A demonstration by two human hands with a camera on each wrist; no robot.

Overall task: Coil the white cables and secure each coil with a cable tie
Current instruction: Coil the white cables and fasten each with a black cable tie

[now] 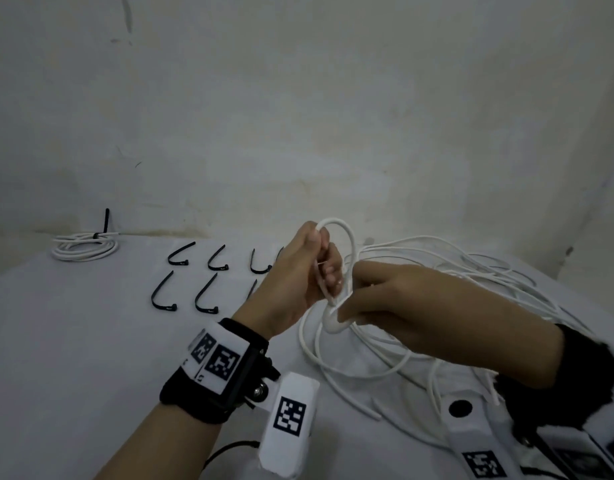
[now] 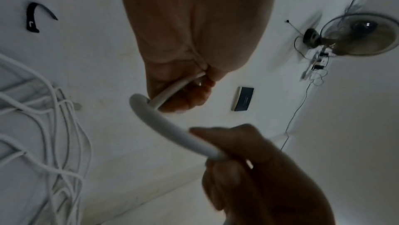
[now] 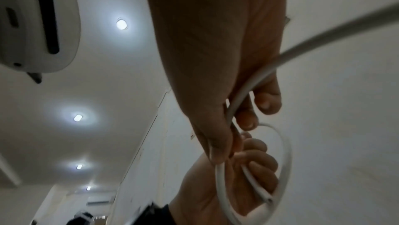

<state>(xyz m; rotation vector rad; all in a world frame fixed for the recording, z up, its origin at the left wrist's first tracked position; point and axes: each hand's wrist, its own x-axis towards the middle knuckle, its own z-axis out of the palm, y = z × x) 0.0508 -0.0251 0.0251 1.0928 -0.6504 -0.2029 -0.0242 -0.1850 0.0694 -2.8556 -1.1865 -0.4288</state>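
A small loop of white cable (image 1: 343,237) stands above the table between both hands. My left hand (image 1: 312,268) grips the cable's end and the loop's left side in curled fingers; the wrist view shows the cable (image 2: 172,90) running out of that fist. My right hand (image 1: 364,299) pinches the loop's lower part (image 1: 335,325), thumb below; in its wrist view the cable (image 3: 241,95) passes under its fingers (image 3: 267,99). The rest of the cable lies in a loose tangle (image 1: 454,271) on the right. Several black cable ties (image 1: 181,258) lie in two rows on the left.
A finished coil (image 1: 85,245) bound with a black tie lies at the table's back left, near the wall. The grey table (image 1: 91,358) is bare in front of the ties. Wrist camera units (image 1: 288,420) hang below both forearms.
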